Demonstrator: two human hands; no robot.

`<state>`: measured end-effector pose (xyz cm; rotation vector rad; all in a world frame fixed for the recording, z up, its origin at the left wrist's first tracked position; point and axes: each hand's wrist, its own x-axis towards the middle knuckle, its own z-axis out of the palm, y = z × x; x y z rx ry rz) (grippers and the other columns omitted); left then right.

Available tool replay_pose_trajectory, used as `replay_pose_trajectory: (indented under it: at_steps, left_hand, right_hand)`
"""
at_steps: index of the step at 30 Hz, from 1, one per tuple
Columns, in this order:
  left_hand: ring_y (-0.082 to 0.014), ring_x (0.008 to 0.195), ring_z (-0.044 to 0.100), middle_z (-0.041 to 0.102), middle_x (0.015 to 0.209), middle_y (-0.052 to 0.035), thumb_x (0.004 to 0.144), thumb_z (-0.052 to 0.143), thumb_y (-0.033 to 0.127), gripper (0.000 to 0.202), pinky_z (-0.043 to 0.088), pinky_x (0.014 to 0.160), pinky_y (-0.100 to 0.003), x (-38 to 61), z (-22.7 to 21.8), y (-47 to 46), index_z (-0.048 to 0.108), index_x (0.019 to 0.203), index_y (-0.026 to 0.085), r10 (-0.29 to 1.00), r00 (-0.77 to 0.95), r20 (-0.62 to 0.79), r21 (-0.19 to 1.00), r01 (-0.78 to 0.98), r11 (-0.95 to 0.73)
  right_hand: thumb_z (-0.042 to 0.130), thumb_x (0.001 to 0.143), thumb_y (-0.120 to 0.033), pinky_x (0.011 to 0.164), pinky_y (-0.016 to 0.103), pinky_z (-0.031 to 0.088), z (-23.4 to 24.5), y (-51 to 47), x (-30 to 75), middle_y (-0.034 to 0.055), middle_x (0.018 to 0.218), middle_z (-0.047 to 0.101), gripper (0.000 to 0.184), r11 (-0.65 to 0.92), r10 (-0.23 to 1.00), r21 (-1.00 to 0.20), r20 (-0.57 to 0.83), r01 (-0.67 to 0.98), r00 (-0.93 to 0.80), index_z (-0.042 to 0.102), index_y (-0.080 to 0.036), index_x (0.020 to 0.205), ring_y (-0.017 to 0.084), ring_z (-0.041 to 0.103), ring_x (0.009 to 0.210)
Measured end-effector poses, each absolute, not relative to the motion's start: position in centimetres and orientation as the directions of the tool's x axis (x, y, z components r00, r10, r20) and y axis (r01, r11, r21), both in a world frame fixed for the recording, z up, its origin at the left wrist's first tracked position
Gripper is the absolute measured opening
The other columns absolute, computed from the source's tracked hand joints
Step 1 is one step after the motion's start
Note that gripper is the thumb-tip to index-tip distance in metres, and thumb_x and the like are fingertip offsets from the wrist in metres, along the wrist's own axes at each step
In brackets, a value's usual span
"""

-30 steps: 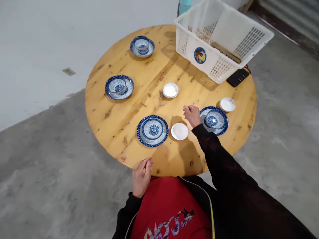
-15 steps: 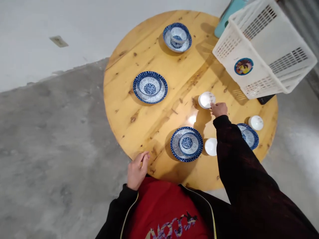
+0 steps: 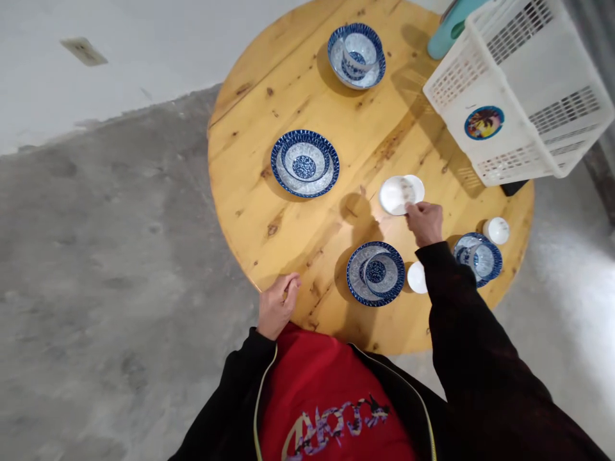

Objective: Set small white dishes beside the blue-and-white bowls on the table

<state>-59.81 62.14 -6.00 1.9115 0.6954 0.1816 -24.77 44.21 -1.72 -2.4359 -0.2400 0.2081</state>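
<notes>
My right hand [image 3: 425, 221] pinches the near rim of a small white dish [image 3: 396, 194] over the middle of the round wooden table [image 3: 269, 198]; a second white rim shows just behind it. My left hand [image 3: 277, 306] rests curled against the table's near edge, with nothing visible in it. Close to me stands a blue patterned plate with a bowl on it [image 3: 376, 273], and a small white dish [image 3: 416, 277] lies beside it, partly hidden by my sleeve.
Three more blue plate-and-bowl sets stand at the right [image 3: 478, 257], the middle left [image 3: 304, 163] and the far side [image 3: 356, 56]. A small white cup [image 3: 497, 230] sits near the right edge. A white plastic basket [image 3: 519, 96] fills the far right, a teal object [image 3: 449, 29] behind it.
My right hand left the right-hand plate set, reached to the white dish in the middle and took hold of it, shifting it slightly. The camera view swung; my left hand stayed at the edge.
</notes>
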Motion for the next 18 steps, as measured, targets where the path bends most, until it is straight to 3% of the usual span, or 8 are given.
replay_pose_trajectory:
  at_steps: [6,13,18]
  left_hand:
    - [-0.0149,0.086,0.07,0.073,0.095,-0.003,0.097,0.045,0.03,0.023,0.053,0.083,-0.027,-58.9,-6.0,62.2,0.064,0.107,0.02,0.521,0.843,-0.13,0.905,0.316,-0.285]
    - [-0.0159,0.087,0.07,0.074,0.096,-0.0034,0.097,0.043,0.035,0.027,0.054,0.084,-0.029,-59.5,-6.1,62.4,0.063,0.108,0.021,0.526,0.833,-0.172,0.896,0.355,-0.268]
    - [-0.0152,0.088,0.07,0.073,0.097,-0.0033,0.098,0.043,0.034,0.026,0.053,0.084,-0.028,-60.1,-6.4,62.5,0.063,0.108,0.021,0.53,0.831,-0.171,0.899,0.351,-0.261]
  right_hand:
    - [0.053,0.078,-0.037,0.045,0.023,0.03,-3.6,50.4,-34.4,-0.0027,0.046,0.042,0.032,-0.738,0.373,-0.669,-0.297,0.087,0.879,0.046,-0.02,0.052,0.01,0.04,0.047]
    - [0.047,0.082,-0.041,0.05,0.024,0.036,-6.5,53.4,-38.9,0.0006,0.051,0.052,0.034,-0.827,0.298,-0.556,-0.318,0.078,0.9,0.05,-0.021,0.055,0.016,0.052,0.054]
    - [0.046,0.084,-0.039,0.055,0.024,0.042,-7.3,54.4,-38.6,0.0035,0.056,0.059,0.032,-0.84,0.264,-0.539,-0.294,0.069,0.919,0.055,-0.021,0.06,0.019,0.059,0.062]
